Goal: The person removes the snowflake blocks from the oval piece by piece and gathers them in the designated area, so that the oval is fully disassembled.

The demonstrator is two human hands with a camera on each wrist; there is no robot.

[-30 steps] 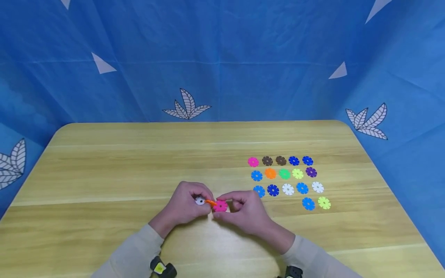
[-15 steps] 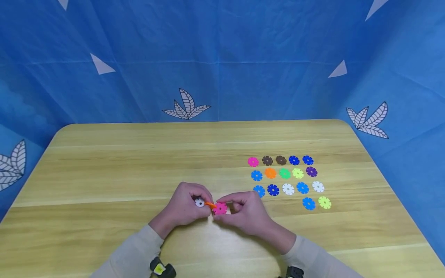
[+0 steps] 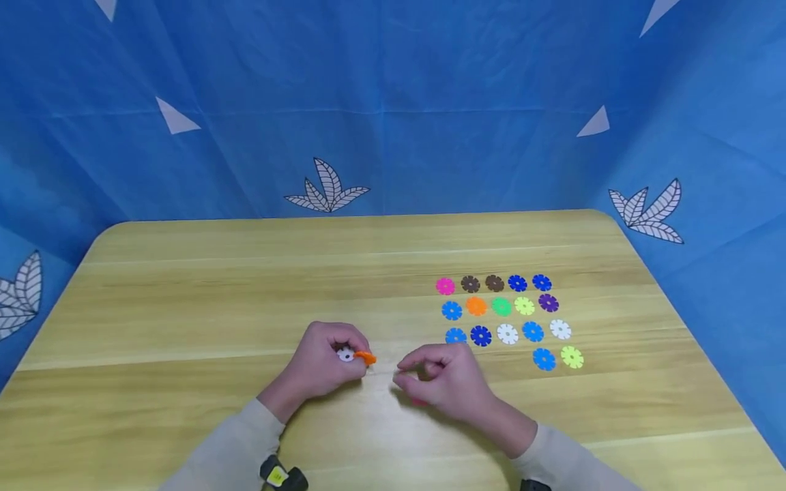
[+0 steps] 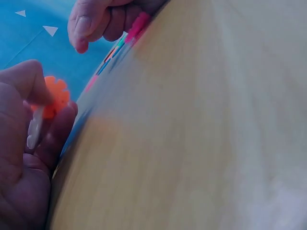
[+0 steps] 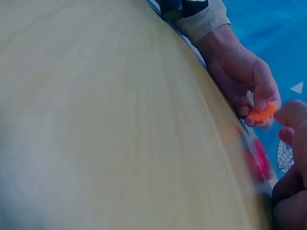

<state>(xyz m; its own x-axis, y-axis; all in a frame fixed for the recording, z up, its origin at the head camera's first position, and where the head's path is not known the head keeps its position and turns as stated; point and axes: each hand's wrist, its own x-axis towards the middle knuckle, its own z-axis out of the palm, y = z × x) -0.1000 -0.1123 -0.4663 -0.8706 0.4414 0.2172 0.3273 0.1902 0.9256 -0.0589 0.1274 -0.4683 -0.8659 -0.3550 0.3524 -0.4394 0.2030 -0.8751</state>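
My left hand (image 3: 328,359) pinches a white notched disc (image 3: 346,354) joined to an orange notched disc (image 3: 366,357). In the left wrist view the orange disc (image 4: 57,97) stands at an angle to the white one (image 4: 35,127), whose edge faces the camera. To the right, my right hand (image 3: 451,382) is held with thumb and forefinger apart and nothing between their tips. A pink notched disc (image 5: 259,160) lies low beside that hand, blurred in the right wrist view. From the head, only a sliver of pink (image 3: 420,402) shows under the hand.
Rows of loose notched discs lie right of centre on the wooden table (image 3: 202,293), among them a brown disc (image 3: 470,284), a green disc (image 3: 501,307) and a yellow-green disc (image 3: 572,356). A blue cloth (image 3: 258,102) hangs behind the table.
The pink disc, earlier between my right thumb and forefinger against the orange disc, has left those fingertips and dropped below the hand. My hands have moved apart; the left keeps the white and orange discs.
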